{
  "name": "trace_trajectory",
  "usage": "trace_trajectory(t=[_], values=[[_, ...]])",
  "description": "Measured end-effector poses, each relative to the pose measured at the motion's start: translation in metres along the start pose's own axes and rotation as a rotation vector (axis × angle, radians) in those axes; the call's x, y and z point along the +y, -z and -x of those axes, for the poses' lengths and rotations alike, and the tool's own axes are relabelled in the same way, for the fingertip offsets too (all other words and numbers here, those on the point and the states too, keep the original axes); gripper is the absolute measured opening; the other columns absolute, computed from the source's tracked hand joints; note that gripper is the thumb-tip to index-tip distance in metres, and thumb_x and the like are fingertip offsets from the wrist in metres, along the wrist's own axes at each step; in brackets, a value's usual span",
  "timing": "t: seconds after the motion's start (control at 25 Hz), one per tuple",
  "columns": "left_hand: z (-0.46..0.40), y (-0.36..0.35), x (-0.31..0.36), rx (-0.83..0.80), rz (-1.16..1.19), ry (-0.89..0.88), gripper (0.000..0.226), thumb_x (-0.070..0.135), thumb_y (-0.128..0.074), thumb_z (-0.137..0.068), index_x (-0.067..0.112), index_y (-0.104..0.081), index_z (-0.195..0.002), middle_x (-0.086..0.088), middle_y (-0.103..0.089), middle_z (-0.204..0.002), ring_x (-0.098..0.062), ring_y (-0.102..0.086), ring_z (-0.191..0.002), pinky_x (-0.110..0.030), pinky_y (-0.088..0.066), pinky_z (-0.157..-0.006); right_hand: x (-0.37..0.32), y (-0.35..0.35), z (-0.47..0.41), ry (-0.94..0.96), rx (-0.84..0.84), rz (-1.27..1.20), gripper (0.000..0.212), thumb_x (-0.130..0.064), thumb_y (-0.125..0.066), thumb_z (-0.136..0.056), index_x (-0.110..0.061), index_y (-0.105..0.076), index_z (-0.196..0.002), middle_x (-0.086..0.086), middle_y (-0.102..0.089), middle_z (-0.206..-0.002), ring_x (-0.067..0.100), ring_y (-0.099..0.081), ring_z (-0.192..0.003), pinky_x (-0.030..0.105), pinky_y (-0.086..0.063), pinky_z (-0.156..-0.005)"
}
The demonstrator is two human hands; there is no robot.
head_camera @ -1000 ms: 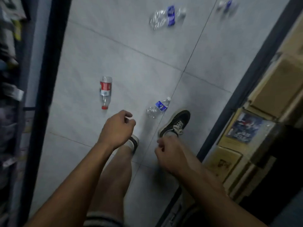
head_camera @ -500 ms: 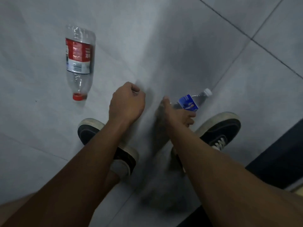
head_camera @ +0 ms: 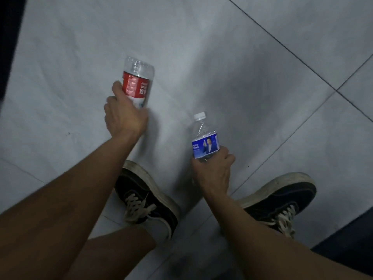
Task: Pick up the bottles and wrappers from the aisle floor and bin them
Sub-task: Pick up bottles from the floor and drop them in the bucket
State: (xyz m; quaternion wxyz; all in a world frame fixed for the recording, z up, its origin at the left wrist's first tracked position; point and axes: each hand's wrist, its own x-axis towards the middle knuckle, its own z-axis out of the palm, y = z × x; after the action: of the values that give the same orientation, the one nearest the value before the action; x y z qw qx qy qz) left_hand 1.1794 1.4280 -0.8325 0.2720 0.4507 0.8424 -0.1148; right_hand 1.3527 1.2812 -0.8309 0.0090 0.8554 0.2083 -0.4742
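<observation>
— While both arms reach down over the grey tiled floor (head_camera: 232, 63), what does the left hand (head_camera: 124, 116) have?

— Its fingers are wrapped round the lower part of the red-label bottle (head_camera: 137, 81), whose clear base points away from the wrist. I cannot tell whether that bottle touches the floor.

— And the right hand (head_camera: 213, 170)?

— It grips the bottom end of the blue-label bottle (head_camera: 204, 141), fingers curled tight round it. That bottle stands up out of the fist, its white cap (head_camera: 199, 115) at the far end.

— How do the two bottles sit to each other?

— Well apart; the red one is held farther out than the blue one.

— Anything under the hands?

— A dark shoe with pale laces (head_camera: 147, 197) lies below the left forearm, and its twin (head_camera: 282, 201) just beside the right wrist.
</observation>
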Motion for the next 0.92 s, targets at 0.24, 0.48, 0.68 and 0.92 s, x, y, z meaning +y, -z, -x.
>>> trace_trajectory(t=[0.24, 0.48, 0.68, 0.92], values=[[0.078, 0.04, -0.006, -0.08, 0.021, -0.038, 0.08, 0.048, -0.08, -0.072, 0.023, -0.044, -0.139, -0.009, -0.054, -0.123, -0.026, -0.058, -0.093, -0.036, -0.048, -0.082, 0.002, 0.046, 0.054, -0.014, -0.012, -0.117, 0.065, -0.044, -0.075, -0.067, -0.021, -0.046, -0.121, 0.003, -0.057, -0.115, 0.025, -0.062, -0.103, 0.05, -0.057, -0.09], [0.226, 0.176, 0.012, -0.272, -0.076, -0.133, 0.078, 0.048, -0.081, -0.075, 0.022, -0.043, -0.138, -0.006, -0.066, -0.116, -0.024, -0.064, -0.088, -0.036, -0.053, -0.078, -0.019, 0.184, 0.195, 0.077, -0.144, -0.044, 0.057, -0.046, -0.075, -0.074, -0.024, -0.043, -0.115, 0.002, -0.059, -0.11, 0.023, -0.063, -0.095, 0.045, -0.057, -0.085], [0.331, 0.342, 0.056, -0.365, -0.175, -0.317, 0.08, 0.048, -0.082, -0.075, 0.023, -0.042, -0.139, -0.004, -0.067, -0.116, -0.023, -0.065, -0.087, -0.033, -0.05, -0.072, -0.052, 0.338, 0.32, 0.262, -0.197, 0.035, 0.056, -0.047, -0.074, -0.075, -0.022, -0.049, -0.119, -0.004, -0.059, -0.106, 0.017, -0.062, -0.093, 0.036, -0.052, -0.078], [0.434, 0.522, 0.113, -0.28, -0.272, -0.484, 0.074, 0.05, -0.078, -0.076, 0.025, -0.042, -0.136, -0.004, -0.067, -0.112, -0.023, -0.059, -0.082, -0.033, -0.045, -0.071, -0.086, 0.494, 0.442, 0.409, -0.098, 0.074, 0.056, -0.05, -0.074, -0.072, -0.026, -0.051, -0.118, -0.004, -0.061, -0.103, 0.016, -0.059, -0.086, 0.03, -0.042, -0.069]])
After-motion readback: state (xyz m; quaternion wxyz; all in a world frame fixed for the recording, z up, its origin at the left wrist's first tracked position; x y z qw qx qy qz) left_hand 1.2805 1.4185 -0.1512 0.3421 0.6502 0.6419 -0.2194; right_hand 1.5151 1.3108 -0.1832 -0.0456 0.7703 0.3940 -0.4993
